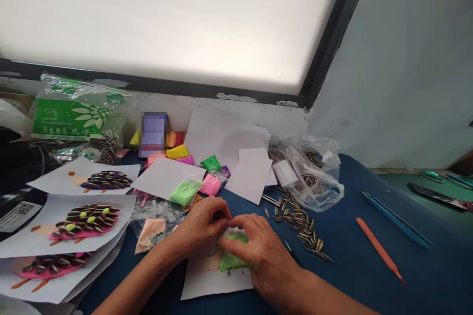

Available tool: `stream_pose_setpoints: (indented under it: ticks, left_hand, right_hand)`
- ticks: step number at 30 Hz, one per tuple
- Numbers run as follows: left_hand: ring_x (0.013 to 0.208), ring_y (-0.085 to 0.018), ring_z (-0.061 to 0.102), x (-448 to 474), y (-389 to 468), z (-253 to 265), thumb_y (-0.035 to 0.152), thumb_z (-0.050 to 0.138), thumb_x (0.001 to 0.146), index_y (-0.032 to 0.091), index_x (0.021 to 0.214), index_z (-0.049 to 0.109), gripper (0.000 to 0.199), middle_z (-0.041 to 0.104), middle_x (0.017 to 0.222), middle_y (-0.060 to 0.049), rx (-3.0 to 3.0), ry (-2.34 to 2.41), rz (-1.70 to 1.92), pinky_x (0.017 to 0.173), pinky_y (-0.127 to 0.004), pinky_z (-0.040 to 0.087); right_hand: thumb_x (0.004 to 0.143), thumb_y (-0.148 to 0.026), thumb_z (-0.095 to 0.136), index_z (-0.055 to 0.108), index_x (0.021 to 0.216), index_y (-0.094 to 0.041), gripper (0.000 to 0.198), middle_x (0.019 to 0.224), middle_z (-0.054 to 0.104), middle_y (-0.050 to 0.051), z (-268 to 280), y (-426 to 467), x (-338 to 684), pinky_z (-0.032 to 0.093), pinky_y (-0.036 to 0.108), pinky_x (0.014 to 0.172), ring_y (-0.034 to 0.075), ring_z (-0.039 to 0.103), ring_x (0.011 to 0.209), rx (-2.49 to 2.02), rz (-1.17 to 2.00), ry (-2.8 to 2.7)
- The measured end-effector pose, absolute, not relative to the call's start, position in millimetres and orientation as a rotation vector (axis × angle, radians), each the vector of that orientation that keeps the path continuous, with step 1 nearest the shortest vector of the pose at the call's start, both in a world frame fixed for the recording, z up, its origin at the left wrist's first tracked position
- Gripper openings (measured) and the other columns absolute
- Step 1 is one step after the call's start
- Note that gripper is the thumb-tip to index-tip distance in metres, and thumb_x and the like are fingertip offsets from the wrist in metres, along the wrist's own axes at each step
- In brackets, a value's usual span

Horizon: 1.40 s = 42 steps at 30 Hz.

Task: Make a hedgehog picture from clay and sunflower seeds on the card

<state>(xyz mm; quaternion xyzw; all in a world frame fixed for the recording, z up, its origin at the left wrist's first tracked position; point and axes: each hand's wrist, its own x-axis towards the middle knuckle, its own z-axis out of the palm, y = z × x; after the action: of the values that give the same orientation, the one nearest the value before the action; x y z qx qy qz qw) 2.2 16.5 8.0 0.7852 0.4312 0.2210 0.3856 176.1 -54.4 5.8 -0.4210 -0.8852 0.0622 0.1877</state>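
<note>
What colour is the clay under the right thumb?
The clay is bright green, seen best in the head view.

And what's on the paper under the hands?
Green clay, a peach patch beside it, short dark lines below. The right hand covers part of the clay, so its full outline can't be seen.

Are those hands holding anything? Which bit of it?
I can't tell: the left hand and the right hand are close together by the green patch, and anything small pinched there would be hidden.
</note>
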Motion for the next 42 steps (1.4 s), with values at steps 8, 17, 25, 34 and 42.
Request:
stream_pose_setpoints:
  ticks: [8,17,25,34,42]
  left_hand:
    - [0.064,-0.014,0.05,2,16,7,0.015,0.048,0.069,0.017,0.072,0.06,0.012,0.057,0.069,0.001,1.979,1.03,0.602,0.058,-0.024,0.036]
    - [0.065,-0.014,0.05,3,15,10,0.014,0.048,0.068,0.017,0.071,0.061,0.013,0.057,0.069,0.001,2.026,1.043,0.607,0.059,-0.024,0.036]
    - [0.065,-0.014,0.05,3,17,3,0.011,0.049,0.068,0.016,0.07,0.061,0.014,0.056,0.069,0.001,2.017,1.032,0.64,0.059,-0.024,0.035]
    - [0.064,-0.014,0.049,3,17,1,0.009,0.046,0.066,0.016,0.069,0.059,0.015,0.055,0.067,0.001,2.06,1.021,0.671,0.059,-0.024,0.034]
    - [0.065,-0.015,0.049,3,16,-1,0.011,0.046,0.066,0.017,0.069,0.058,0.014,0.055,0.068,0.0,2.085,1.034,0.667,0.06,-0.025,0.034]
  right_hand:
    - [0.084,-0.004,0.041,0.062,0.118,-0.013,0.041,0.116,0.055,0.017,9,-70,194,0.046,0.048,0.091,0.028,0.053,0.105,-1.283,0.104,-2.326]
    - [0.096,-0.031,0.048,0.062,0.122,-0.023,0.031,0.135,0.05,0.019,12,-77,194,0.043,0.055,0.096,0.034,0.047,0.124,-1.3,0.02,-2.451]
    - [0.098,-0.037,0.043,0.064,0.118,-0.026,0.03,0.137,0.051,0.017,7,-74,197,0.044,0.054,0.095,0.033,0.05,0.124,-1.269,-0.046,-2.438]
    - [0.099,-0.042,0.04,0.063,0.12,-0.025,0.036,0.137,0.051,0.017,-1,-75,192,0.042,0.055,0.098,0.034,0.049,0.125,-1.216,-0.121,-2.436]
    - [0.099,-0.045,0.04,0.059,0.128,-0.027,0.039,0.138,0.05,0.019,2,-76,197,0.044,0.055,0.095,0.035,0.05,0.124,-1.282,-0.149,-2.459]
